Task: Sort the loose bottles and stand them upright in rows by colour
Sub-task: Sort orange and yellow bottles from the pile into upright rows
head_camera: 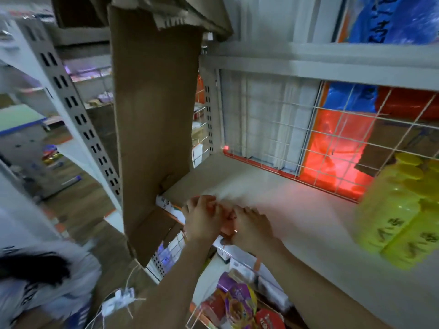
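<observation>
Your left hand (202,218) and right hand (251,227) meet at the front edge of the pale grey metal shelf (297,210), fingers curled together around something small and pinkish-orange (225,230). It is almost wholly covered by your fingers and smeared by motion blur, so you cannot tell what it is, which way it points, or how its long axis lies. Both hands close on it in a narrow grip, with the fingertips of the two hands touching.

The cluster of yellow plastic bottles with yellow screw caps (401,214) stands at the right end of the same shelf, well apart from your hands. Their long axes run up and down with the caps on top, though the wide lens makes them lean leftwards. Dark characters are printed on their sides, too blurred to read. The frame edge cuts off the right part of the cluster.

A tall brown cardboard flap (154,119) hangs down at the left end of the shelf, hiding what lies behind it. Behind the white wire mesh back panel (332,138) you see red and blue plastic sheeting (337,148) with dark writing that cannot be made out. Below the shelf sit colourful snack packets (237,305), their print illegible.
</observation>
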{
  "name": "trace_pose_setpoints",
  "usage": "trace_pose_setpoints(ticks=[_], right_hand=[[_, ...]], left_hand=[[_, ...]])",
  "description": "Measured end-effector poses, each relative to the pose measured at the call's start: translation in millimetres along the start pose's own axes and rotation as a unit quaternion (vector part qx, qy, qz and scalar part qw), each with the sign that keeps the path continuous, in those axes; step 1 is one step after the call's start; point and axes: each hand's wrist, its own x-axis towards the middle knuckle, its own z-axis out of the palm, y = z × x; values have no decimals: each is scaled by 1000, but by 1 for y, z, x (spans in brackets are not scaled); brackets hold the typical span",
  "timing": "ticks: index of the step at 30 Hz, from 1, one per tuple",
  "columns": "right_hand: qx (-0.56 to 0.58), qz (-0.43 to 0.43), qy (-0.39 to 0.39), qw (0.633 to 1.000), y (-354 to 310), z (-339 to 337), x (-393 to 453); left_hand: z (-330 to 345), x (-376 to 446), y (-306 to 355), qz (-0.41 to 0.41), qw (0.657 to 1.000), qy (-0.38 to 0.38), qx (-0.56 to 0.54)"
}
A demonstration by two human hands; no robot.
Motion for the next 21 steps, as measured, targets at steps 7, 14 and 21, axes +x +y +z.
trace_pose_setpoints(ticks=[7, 14, 21], right_hand=[[205, 132, 152, 958, 26, -15, -25], [366, 143, 360, 846, 105, -93, -126], [370, 210, 420, 802, 207, -138, -282]], left_hand=[[20, -11, 44, 111, 975, 45, -186], [70, -100, 136, 240, 911, -51, -330], [147, -232, 230, 309, 881, -206, -293]])
